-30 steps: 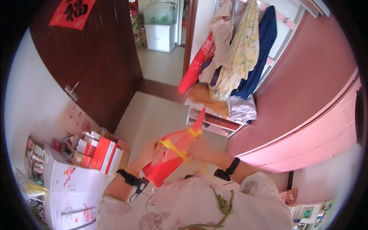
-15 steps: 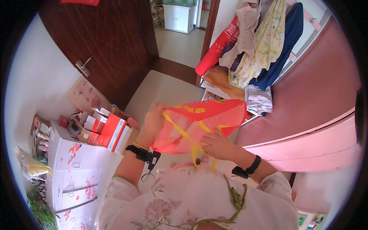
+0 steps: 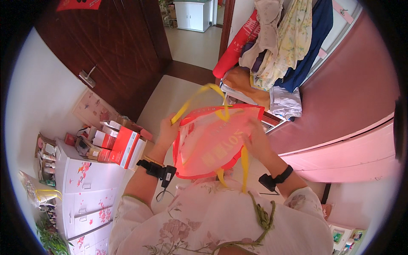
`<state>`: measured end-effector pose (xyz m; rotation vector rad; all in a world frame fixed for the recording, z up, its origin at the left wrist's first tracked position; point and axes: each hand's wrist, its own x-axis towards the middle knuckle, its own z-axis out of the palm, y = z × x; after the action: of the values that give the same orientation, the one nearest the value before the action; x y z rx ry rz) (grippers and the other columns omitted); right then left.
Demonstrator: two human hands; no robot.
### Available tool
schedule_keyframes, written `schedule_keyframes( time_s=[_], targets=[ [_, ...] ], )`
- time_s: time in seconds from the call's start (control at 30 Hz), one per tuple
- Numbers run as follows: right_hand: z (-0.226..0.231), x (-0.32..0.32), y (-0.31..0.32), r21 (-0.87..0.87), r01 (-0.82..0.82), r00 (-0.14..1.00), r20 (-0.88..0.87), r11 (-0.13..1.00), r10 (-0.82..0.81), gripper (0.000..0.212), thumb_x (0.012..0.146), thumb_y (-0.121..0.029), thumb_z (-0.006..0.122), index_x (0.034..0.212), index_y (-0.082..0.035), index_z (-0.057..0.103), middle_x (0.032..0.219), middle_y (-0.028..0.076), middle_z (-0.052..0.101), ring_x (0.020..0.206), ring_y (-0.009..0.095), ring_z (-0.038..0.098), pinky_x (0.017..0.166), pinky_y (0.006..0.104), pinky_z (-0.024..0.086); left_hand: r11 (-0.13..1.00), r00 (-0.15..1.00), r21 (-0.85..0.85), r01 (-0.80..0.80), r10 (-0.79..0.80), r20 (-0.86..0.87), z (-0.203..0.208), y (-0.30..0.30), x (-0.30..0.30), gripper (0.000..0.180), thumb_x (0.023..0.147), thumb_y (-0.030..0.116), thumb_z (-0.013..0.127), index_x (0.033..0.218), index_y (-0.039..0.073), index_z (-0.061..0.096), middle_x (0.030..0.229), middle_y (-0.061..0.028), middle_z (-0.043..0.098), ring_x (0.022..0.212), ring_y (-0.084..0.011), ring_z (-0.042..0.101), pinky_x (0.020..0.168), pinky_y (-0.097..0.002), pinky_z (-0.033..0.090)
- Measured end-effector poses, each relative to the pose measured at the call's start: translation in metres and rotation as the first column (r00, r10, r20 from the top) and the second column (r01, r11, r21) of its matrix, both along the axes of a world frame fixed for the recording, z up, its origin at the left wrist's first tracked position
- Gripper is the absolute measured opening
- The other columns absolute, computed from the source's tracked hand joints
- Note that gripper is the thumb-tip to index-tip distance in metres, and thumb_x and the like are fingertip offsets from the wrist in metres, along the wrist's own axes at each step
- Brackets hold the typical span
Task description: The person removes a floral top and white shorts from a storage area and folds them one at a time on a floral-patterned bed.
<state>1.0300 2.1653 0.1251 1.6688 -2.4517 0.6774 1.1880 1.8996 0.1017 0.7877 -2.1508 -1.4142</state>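
Left hand is pinched onto the left edge of a red tote bag, right by the yellow upper handle; right hand is at the bag's right edge, but tbh I can't tell if those fingers are closed on it. Bag's up in the air in front of the floral shirt, mouth apparently facing the wearer. My worry: the fabric looks floppy, so if the right side slips, the whole thing could fold in on itself. That upper handle sticks up in a loose loop and could snag fingers, and the yellow lower handle dangles near the shirt. Also, a red-and-white box sits at the right edge of the drawer cabinet, near the left forearm, so a wide elbow could knock it. Hanging clothes and a low shelf crowd the far side.
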Motion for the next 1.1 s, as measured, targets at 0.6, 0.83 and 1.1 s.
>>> schedule_keyframes(
  time_s=[0.6, 0.83, 1.1],
  targets=[
    [-0.083, -0.013, -0.027, 0.427, -0.304, 0.850, 0.525, 0.852, 0.041, 0.050, 0.078, -0.040, 0.051, 0.120, -0.014, 0.043, 0.120, 0.009, 0.045, 0.106, 0.028, 0.045, 0.089, 0.0449, 0.033, 0.968, 0.973, -0.251, 0.023, -0.079, -0.217, 0.075, 0.022, -0.030, 0.012, 0.071, -0.001, 0.048, 0.081, -0.003, 0.053, 0.069, -0.0183, 0.052, 0.067, -0.0305, 0.055, 0.058, -0.0308, 0.041],
    [-0.048, -0.056, -0.034, -0.126, 0.216, 0.463, 0.886, 0.968, 0.012, 0.051, 0.077, -0.040, 0.052, 0.119, -0.014, 0.043, 0.118, 0.009, 0.047, 0.106, 0.027, 0.046, 0.089, 0.0447, 0.033, 0.924, 0.945, -0.226, 0.310, -0.326, -0.038, 0.069, 0.021, -0.013, 0.016, 0.070, -0.001, 0.051, 0.085, -0.001, 0.054, 0.073, -0.0169, 0.054, 0.067, -0.0272, 0.053, 0.060, -0.0291, 0.041],
    [-0.066, -0.035, -0.045, -0.232, 0.455, 0.535, 0.843, 0.860, -0.055, 0.051, 0.076, -0.040, 0.053, 0.119, -0.013, 0.044, 0.116, 0.008, 0.049, 0.105, 0.026, 0.046, 0.090, 0.0444, 0.033, 0.722, 0.769, -0.350, 0.597, -0.639, -0.008, 0.072, 0.001, -0.018, 0.025, 0.065, 0.004, 0.063, 0.089, 0.004, 0.059, 0.078, -0.0123, 0.055, 0.075, -0.0264, 0.052, 0.065, -0.0310, 0.041]
  ],
)
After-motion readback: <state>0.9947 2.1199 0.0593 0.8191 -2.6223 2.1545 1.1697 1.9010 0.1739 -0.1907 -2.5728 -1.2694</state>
